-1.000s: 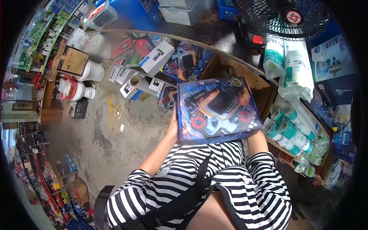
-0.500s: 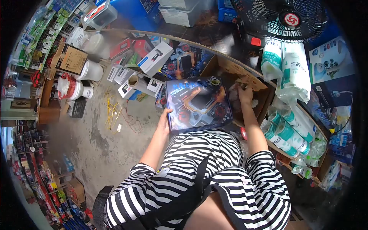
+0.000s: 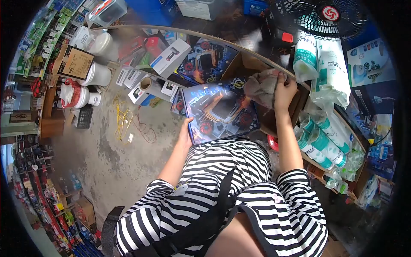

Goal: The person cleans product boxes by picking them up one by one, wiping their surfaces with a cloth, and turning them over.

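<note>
A dark blue printed box with red round shapes on its lid rests against my front. My left hand grips its left edge, thumb on top. In my right hand is a crumpled greyish-pink cloth, held up at the box's upper right corner; it hides part of that corner. Behind the cloth stands an open brown cardboard box. Another printed box of the same look lies just beyond the one I hold.
White product boxes and a cardboard roll lie left of the printed box. Teal-and-white wrapped rolls fill a carton at right, below a black fan. Yellow cord lies on the concrete floor.
My right hand has come up out of the open cardboard box with the cloth, toward the printed box. The printed box is tilted slightly more, still in my left hand.
</note>
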`<state>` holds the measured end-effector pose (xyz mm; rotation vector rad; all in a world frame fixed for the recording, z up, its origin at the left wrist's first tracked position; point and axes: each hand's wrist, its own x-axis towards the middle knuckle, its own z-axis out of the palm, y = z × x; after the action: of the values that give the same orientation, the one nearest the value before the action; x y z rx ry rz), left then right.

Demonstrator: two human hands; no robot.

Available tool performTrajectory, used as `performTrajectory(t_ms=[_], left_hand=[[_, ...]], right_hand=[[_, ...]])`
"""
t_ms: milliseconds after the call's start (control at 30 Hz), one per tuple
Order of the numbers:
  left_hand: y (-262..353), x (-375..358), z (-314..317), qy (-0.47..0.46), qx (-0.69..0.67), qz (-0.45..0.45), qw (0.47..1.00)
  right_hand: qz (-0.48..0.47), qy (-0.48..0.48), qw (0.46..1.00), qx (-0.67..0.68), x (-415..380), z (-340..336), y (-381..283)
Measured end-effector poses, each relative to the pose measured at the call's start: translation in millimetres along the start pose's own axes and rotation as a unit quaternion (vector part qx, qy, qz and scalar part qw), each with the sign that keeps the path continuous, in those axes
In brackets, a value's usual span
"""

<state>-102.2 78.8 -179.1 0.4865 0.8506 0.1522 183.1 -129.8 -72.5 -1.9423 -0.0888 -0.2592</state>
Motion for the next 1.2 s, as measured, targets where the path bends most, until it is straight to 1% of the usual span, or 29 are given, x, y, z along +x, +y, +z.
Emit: performTrajectory(t_ms=[67,100,133,167,200,233,267,333,367,433,467,500,567,600,667,700,767,800,833,867,900,967,1000,1033,1067,1100,1133,1167,1200], left_hand=[[-3,7,-8,0.005,-0.002,0.001,1.000],[-4,10,-10,0.010,-0.005,0.003,1.000],[-4,9,-5,0.008,-0.006,0.004,1.000],[-2,4,2,0.001,-0.012,0.003,1.000],[-2,0,7,-0.005,-0.019,0.001,1.000],[-1,-3,9,-0.005,-0.019,0.002,1.000],[0,-4,11,-0.004,-0.019,0.002,1.000],[-3,-2,10,-0.010,-0.023,0.008,1.000],[-6,1,7,-0.016,-0.027,0.015,0.999],[-10,-2,9,-0.007,-0.003,0.013,1.000],[-13,0,9,-0.019,-0.001,0.018,1.000],[-11,-8,17,-0.010,0.024,0.023,0.999],[-9,-14,24,-0.007,0.026,0.024,0.999],[-11,-9,17,-0.015,0.016,0.013,1.000],[-7,-17,26,-0.011,0.021,0.017,1.000],[-6,-21,32,-0.010,0.027,0.017,0.999],[-5,-23,41,-0.033,0.015,0.023,0.999],[-4,-23,43,-0.055,0.001,0.030,0.998],[-4,-15,26,-0.089,-0.008,-0.028,0.996],[-13,-4,15,-0.048,-0.037,-0.007,0.998],[-11,-17,31,-0.011,-0.021,0.037,0.999],[-13,-17,35,-0.008,-0.047,0.061,0.997],[-12,-18,34,-0.024,-0.076,0.036,0.996],[-13,-15,30,-0.040,-0.044,0.031,0.998],[-15,-11,27,-0.055,-0.014,0.027,0.998],[-16,-14,30,-0.065,-0.040,0.004,0.997],[-17,-7,21,-0.049,-0.013,-0.005,0.999],[-18,0,12,-0.033,0.014,-0.014,0.999],[-10,-16,33,-0.013,0.024,-0.019,0.999]], right_hand=[[-0.098,-0.019,0.995,0.020,-10,7,4],[-0.137,-0.071,0.986,0.063,-26,10,-13],[-0.172,-0.098,0.980,-0.007,-43,21,-6],[-0.127,-0.234,0.963,-0.030,-66,22,-15],[-0.219,-0.268,0.926,-0.152,-93,31,0],[-0.305,-0.295,0.865,-0.270,-112,40,18],[-0.305,-0.294,0.865,-0.269,-113,42,22],[-0.330,-0.348,0.858,-0.184,-103,45,31],[-0.333,-0.329,0.869,-0.160,-91,52,46],[-0.291,-0.295,0.880,-0.233,-67,65,54],[-0.305,-0.251,0.876,-0.277,-53,74,58],[-0.309,-0.251,0.876,-0.274,-48,80,55],[-0.168,-0.291,0.905,-0.260,-47,89,53],[-0.208,-0.264,0.900,-0.280,-54,93,44],[-0.246,-0.278,0.907,-0.201,-78,106,40],[-0.123,-0.437,0.880,-0.139,-86,96,2],[-0.309,-0.405,0.853,-0.112,-117,99,-18],[-0.352,-0.410,0.837,-0.082,-133,103,-17],[-0.393,-0.413,0.820,-0.051,-146,104,-22],[-0.387,-0.441,0.809,-0.040,-153,103,-24],[-0.381,-0.468,0.797,-0.029,-156,98,-32],[-0.348,-0.484,0.803,-0.004,-152,82,-25],[-0.346,-0.515,0.784,-0.003,-147,69,-17],[-0.343,-0.547,0.763,-0.003,-143,56,-9],[-0.350,-0.552,0.756,0.001,-140,42,-1],[-0.355,-0.555,0.753,-0.005,-133,30,8],[-0.360,-0.558,0.748,-0.011,-125,17,12],[-0.326,-0.559,0.761,-0.040,-114,4,13],[-0.289,-0.554,0.777,-0.076,-104,2,20]])
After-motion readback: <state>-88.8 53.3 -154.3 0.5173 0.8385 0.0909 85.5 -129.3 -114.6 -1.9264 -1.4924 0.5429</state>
